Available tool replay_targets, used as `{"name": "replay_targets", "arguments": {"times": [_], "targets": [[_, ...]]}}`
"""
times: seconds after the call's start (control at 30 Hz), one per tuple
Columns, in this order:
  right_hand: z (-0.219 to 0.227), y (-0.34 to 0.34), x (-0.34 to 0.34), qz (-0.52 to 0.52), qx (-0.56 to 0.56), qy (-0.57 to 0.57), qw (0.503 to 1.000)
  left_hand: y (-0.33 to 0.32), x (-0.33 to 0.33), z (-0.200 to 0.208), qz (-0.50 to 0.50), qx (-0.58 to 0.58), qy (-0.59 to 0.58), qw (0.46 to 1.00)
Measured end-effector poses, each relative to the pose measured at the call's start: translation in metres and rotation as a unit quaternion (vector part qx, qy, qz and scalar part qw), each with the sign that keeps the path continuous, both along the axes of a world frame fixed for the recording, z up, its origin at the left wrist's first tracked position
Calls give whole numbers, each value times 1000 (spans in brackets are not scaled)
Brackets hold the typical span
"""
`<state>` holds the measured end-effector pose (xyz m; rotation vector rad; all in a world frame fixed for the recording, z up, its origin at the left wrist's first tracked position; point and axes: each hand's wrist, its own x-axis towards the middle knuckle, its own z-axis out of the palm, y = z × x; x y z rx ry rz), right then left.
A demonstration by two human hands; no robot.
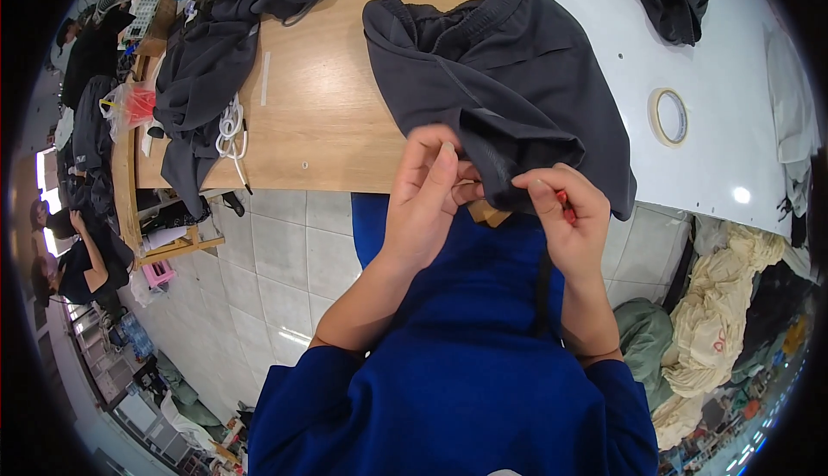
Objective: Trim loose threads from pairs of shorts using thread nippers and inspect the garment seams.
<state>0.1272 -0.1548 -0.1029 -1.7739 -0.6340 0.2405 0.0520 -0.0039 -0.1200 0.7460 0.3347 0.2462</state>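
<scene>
Dark grey elastic-waist shorts (526, 62) lie across the table in front of me. Their waistband points away, and one leg opening (517, 144) is lifted toward me with its inside showing. At the left of that opening, my left hand (431, 191) has its fingers curled at the hem; the cloth partly hides the fingertips. My right hand (569, 209) pinches the hem's right side between thumb and forefinger. A small red object (565, 206) is tucked in the same hand, mostly covered by the fingers, so its kind cannot be made out.
The wooden tabletop (323, 88) meets a white surface (638, 122) bearing a tape roll (668, 117). More dark garments (207, 71) and a white cord (230, 131) lie at the left. Cream cloth (716, 329) is heaped at lower right. Other people (82, 256) are at far left.
</scene>
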Motion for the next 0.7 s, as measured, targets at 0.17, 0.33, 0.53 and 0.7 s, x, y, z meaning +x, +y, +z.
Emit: {"name": "replay_targets", "arguments": {"times": [0.17,0.33,0.53,0.7], "targets": [[0,7,-8,-23,38,63,997,2,6,15,-34,80,45,995],[-9,4,-5,142,86,-178,970,3,5,16,-56,32,56,996],[-4,10,-15,-18,51,-133,990,9,4,13,-55,-1,38,998],[-19,11,-6,-37,-44,-203,978,6,5,15,-59,69,53,994]]}}
